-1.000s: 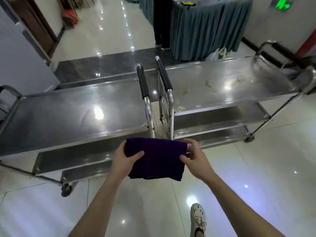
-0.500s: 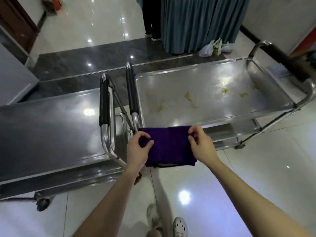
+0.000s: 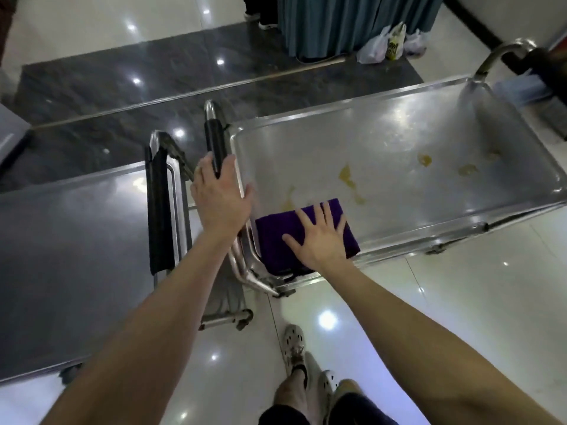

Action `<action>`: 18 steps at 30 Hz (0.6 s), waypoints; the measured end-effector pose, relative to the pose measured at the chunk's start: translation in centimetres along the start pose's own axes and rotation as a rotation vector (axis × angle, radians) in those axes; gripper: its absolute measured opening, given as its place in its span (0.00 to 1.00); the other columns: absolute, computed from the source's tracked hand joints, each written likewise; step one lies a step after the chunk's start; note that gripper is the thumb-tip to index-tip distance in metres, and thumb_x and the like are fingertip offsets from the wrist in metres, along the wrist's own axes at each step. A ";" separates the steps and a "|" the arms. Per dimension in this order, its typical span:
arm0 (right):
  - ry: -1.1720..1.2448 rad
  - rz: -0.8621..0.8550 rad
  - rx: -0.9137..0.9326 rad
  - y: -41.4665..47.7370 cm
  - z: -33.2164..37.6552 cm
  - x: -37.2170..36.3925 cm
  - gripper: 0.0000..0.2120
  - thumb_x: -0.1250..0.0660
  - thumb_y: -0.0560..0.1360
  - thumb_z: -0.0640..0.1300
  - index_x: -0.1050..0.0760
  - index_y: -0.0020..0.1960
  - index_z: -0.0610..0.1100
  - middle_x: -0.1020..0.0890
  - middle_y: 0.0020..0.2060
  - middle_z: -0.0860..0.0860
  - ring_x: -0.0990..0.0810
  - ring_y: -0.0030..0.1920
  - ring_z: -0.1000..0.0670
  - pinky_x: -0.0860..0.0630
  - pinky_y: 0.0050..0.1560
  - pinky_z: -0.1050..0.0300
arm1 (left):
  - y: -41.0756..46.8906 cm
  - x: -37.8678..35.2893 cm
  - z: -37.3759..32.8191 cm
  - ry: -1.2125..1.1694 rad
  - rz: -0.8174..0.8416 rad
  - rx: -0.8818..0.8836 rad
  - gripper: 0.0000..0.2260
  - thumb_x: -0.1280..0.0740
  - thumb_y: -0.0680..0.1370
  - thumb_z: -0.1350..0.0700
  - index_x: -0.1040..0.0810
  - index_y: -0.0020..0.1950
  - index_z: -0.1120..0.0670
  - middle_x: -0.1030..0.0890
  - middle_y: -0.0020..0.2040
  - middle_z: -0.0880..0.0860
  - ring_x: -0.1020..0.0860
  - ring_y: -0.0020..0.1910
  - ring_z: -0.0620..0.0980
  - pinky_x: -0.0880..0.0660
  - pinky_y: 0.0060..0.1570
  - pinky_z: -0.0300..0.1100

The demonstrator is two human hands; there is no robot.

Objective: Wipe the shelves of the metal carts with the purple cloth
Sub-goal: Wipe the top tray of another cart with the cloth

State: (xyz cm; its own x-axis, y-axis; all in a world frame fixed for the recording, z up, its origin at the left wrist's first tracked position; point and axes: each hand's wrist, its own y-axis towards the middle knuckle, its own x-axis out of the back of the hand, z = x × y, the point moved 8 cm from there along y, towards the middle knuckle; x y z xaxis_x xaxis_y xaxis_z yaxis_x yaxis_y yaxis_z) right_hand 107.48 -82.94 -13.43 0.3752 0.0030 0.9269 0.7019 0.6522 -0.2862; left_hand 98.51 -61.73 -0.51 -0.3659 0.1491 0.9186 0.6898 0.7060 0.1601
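Two metal carts stand side by side. The right cart's top shelf (image 3: 399, 142) carries yellow stains (image 3: 346, 176). A folded purple cloth (image 3: 276, 240) lies flat in that shelf's near left corner. My right hand (image 3: 319, 237) presses on the cloth with fingers spread. My left hand (image 3: 219, 197) grips the right cart's black-padded handle (image 3: 214, 142). The left cart's top shelf (image 3: 76, 240) is bare and shiny.
The left cart's handle (image 3: 158, 210) stands close beside the right cart's. A blue-skirted table (image 3: 352, 23) and plastic bags (image 3: 389, 44) are behind the carts. A person's shoes (image 3: 267, 24) show beside the table. My feet (image 3: 303, 372) are on the glossy floor.
I stepped closer to the right cart. The cloth went from being held in both hands to lying on the shelf under my right hand. My left hand moved to the handle.
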 end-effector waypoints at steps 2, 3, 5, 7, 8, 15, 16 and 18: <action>-0.064 0.046 0.003 0.6 0.2 -2.2 0.45 0.56 0.78 0.81 0.56 0.88 0.59 0.60 0.87 0.42 0.65 0.86 0.38 0.65 0.80 0.23 | 1.3 -2.7 1.2 -0.015 0.131 0.115 0.33 0.31 0.83 0.42 0.39 0.86 0.45 0.46 0.87 0.62 0.35 0.82 0.66 0.32 0.76 0.61; -0.100 0.050 0.013 0.5 0.1 -3.2 0.46 0.58 0.77 0.82 0.61 0.88 0.60 0.64 0.87 0.42 0.69 0.85 0.38 0.65 0.79 0.23 | 1.4 -3.7 1.6 -0.033 0.158 0.144 0.33 0.32 0.84 0.44 0.41 0.87 0.44 0.49 0.88 0.61 0.31 0.79 0.67 0.28 0.74 0.61; -0.126 -0.013 0.026 0.2 -0.3 -4.3 0.46 0.60 0.78 0.82 0.64 0.87 0.59 0.66 0.86 0.42 0.71 0.85 0.38 0.64 0.79 0.23 | 1.5 -4.6 2.5 -0.084 0.139 0.193 0.32 0.33 0.85 0.49 0.43 0.86 0.40 0.48 0.88 0.61 0.24 0.72 0.68 0.22 0.66 0.59; -0.108 -0.097 0.059 -0.3 -0.6 -4.6 0.45 0.57 0.79 0.81 0.61 0.88 0.59 0.62 0.87 0.42 0.67 0.86 0.38 0.61 0.80 0.23 | 1.2 -4.5 3.3 -0.169 0.102 0.259 0.32 0.36 0.85 0.53 0.45 0.84 0.33 0.42 0.86 0.60 0.21 0.69 0.66 0.21 0.63 0.58; -0.100 -0.126 0.079 -0.5 -0.7 -4.6 0.44 0.55 0.80 0.80 0.59 0.88 0.59 0.60 0.87 0.41 0.65 0.86 0.38 0.60 0.80 0.23 | 1.1 -4.3 3.4 -0.187 0.089 0.270 0.32 0.36 0.85 0.54 0.45 0.84 0.32 0.39 0.84 0.60 0.20 0.67 0.65 0.20 0.63 0.58; -0.115 -0.091 0.085 -1.0 -2.4 -4.3 0.42 0.55 0.80 0.80 0.57 0.88 0.61 0.61 0.87 0.44 0.66 0.86 0.40 0.60 0.81 0.23 | 0.6 -3.2 2.6 -0.173 0.089 0.299 0.31 0.37 0.86 0.55 0.43 0.85 0.35 0.31 0.76 0.58 0.21 0.52 0.54 0.19 0.53 0.53; -0.113 -0.090 0.078 -1.0 -3.4 -4.0 0.42 0.55 0.80 0.80 0.58 0.88 0.61 0.61 0.87 0.44 0.66 0.86 0.41 0.60 0.81 0.24 | 0.5 -3.0 2.5 -0.170 0.092 0.307 0.31 0.37 0.86 0.55 0.43 0.85 0.35 0.31 0.76 0.58 0.22 0.50 0.53 0.21 0.52 0.51; -0.110 -0.093 0.057 -1.0 -6.2 -3.2 0.43 0.55 0.80 0.80 0.59 0.88 0.62 0.62 0.87 0.45 0.67 0.86 0.41 0.60 0.81 0.24 | 0.4 -2.8 2.5 -0.162 0.094 0.326 0.31 0.37 0.86 0.55 0.42 0.85 0.34 0.30 0.75 0.57 0.24 0.49 0.52 0.24 0.50 0.49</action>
State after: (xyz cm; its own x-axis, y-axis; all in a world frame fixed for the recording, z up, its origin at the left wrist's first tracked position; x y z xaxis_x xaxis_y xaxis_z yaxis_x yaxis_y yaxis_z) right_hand 109.35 -88.34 -17.61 0.2397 0.0216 0.9706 0.6937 0.6956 -0.1868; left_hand 98.27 -60.17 -3.92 -0.4226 0.3129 0.8506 0.4997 0.8634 -0.0693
